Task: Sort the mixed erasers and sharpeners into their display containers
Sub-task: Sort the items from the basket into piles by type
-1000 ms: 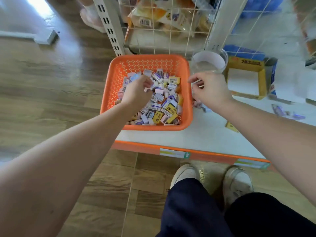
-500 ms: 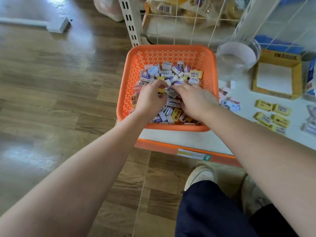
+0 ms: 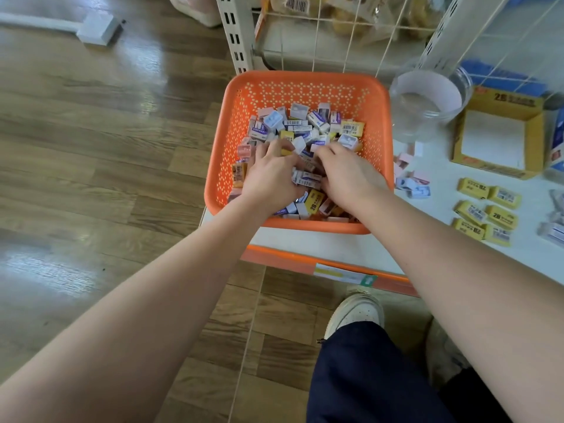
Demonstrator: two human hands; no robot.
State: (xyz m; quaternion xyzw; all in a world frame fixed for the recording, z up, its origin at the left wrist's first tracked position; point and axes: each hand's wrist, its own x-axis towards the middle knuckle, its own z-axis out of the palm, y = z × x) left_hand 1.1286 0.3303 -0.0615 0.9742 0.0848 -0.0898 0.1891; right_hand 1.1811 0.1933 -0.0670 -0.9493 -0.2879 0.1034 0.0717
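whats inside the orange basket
The basket holds a heap of wrapped erasers in white, purple, pink and yellow. The left hand and right hand dig into it, covering its middle; whatever they grip and the basket's floor are hidden.

A heap of small wrapped erasers in white, purple, pink and yellow sits in an orange perforated basket on the white surface, with yellow 2B erasers laid in rows well to its right, near an open yellow display box and a clear round tub.
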